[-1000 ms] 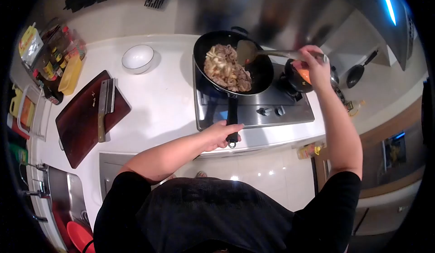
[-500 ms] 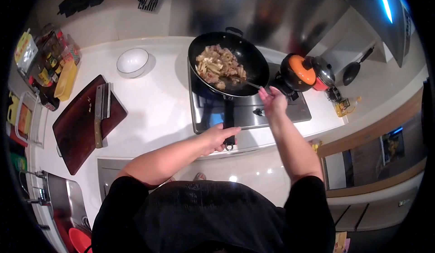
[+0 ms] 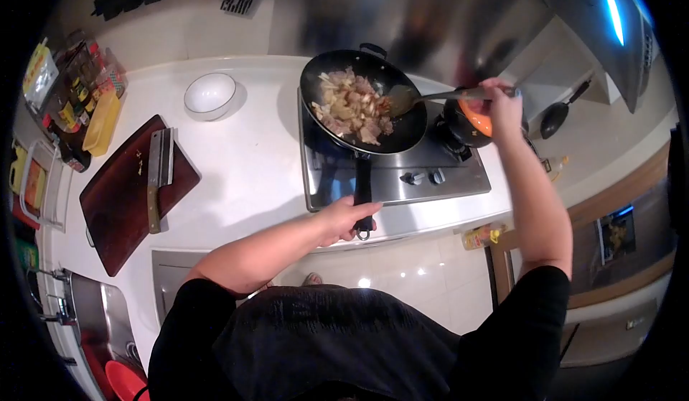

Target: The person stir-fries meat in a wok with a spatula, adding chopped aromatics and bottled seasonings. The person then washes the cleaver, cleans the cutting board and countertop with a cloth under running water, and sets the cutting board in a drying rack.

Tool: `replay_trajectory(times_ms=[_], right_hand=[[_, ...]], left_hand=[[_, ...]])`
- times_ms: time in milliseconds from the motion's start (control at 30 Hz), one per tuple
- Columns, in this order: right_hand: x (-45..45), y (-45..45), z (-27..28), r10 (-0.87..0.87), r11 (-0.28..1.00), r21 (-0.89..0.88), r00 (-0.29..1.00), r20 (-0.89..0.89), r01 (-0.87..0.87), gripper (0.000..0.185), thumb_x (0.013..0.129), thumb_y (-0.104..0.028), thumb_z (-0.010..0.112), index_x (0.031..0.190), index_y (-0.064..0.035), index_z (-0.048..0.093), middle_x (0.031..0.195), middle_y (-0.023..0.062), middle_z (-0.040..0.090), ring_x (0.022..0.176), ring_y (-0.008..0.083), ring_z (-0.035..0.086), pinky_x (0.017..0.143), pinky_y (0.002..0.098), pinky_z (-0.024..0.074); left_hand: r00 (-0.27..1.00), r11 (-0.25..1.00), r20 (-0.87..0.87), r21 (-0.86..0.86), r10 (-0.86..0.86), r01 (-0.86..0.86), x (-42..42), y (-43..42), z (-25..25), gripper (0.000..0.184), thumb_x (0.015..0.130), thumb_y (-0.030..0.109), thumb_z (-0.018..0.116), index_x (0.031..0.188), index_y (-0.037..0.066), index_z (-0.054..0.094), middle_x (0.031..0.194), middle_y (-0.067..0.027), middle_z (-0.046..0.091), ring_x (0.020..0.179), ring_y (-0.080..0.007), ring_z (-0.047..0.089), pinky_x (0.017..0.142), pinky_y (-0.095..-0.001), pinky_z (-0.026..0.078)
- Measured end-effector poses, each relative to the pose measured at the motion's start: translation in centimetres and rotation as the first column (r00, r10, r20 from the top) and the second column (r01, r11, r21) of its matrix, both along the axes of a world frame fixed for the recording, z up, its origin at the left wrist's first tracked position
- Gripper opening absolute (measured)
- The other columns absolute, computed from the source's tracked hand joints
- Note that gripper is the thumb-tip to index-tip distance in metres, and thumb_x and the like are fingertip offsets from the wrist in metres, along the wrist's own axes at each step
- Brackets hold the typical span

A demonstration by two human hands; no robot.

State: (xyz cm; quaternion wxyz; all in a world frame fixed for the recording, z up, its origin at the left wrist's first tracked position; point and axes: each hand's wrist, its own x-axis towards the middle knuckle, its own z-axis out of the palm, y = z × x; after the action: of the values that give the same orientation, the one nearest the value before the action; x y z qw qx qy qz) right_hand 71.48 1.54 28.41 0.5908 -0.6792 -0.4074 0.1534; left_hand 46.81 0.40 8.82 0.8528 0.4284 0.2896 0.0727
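My left hand is wrapped round the black handle of a wok on the stove. Sliced meat and pale pieces lie in the wok, mostly on its left side. My right hand grips the spatula by its handle, up and to the right of the wok. The spatula's blade is inside the wok, touching the right side of the food. Behind my right hand is a pot with an orange lid, partly hidden.
On the left, a cleaver rests on a dark red cutting board. A white bowl stands left of the wok. Bottles and a yellow tray line the far left. A small black pan is at the right.
My right hand dipped toward the wok's front right, then rose back up and right with the spatula. The food has shifted in the wok. My left hand keeps its hold on the handle.
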Motion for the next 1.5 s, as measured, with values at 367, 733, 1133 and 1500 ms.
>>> replay_trajectory(times_ms=[367,733,1133,1500], right_hand=[[7.9,1.3,-10.5,0.014,0.998,0.057,0.859,-0.511,0.018,0.015,0.079,-0.011,0.041,0.089,-0.0011,0.047,0.083,0.0132,0.049,0.067,0.0285,0.060,0.056,0.0335,0.0544],[2.2,-1.1,-7.4,0.209,0.958,0.250,0.937,-0.279,-0.139,0.011,0.083,-0.009,0.044,0.090,-0.0013,0.048,0.077,0.0093,0.052,0.065,0.0225,0.060,0.060,0.0296,0.0506],[1.7,-1.7,-0.7,-0.118,0.979,-0.183,0.979,-0.164,0.087,0.016,0.074,-0.005,0.039,0.085,0.0041,0.048,0.077,0.0171,0.055,0.060,0.0250,0.061,0.049,0.0304,0.0508],[-0.6,0.0,-15.9,0.070,0.951,0.247,0.650,-0.756,0.184,0.015,0.079,-0.009,0.043,0.089,0.0016,0.045,0.086,0.0152,0.047,0.077,0.0342,0.056,0.067,0.0416,0.0511]], left_hand=[[0.998,1.000,-0.056,0.021,0.003,-0.002,0.1,-0.2,0.4,0.035,0.077,0.037,0.057,0.093,0.008,0.047,0.074,-0.0045,0.054,0.049,-0.0046,0.038,0.036,-0.0172,0.024],[1.000,1.000,-0.027,-0.010,-0.007,0.007,-0.2,0.1,0.4,0.034,0.076,0.037,0.059,0.090,0.008,0.047,0.074,-0.0043,0.055,0.051,-0.0054,0.043,0.036,-0.0177,0.027],[0.998,1.000,-0.063,0.016,-0.011,0.012,0.0,0.2,0.2,0.032,0.078,0.035,0.058,0.090,0.008,0.047,0.072,-0.0040,0.054,0.048,-0.0049,0.042,0.035,-0.0178,0.026],[0.999,0.999,-0.012,0.026,-0.045,0.045,-0.7,0.4,0.8,0.033,0.079,0.038,0.055,0.091,0.008,0.046,0.070,-0.0048,0.055,0.043,-0.0042,0.036,0.034,-0.0171,0.021]])
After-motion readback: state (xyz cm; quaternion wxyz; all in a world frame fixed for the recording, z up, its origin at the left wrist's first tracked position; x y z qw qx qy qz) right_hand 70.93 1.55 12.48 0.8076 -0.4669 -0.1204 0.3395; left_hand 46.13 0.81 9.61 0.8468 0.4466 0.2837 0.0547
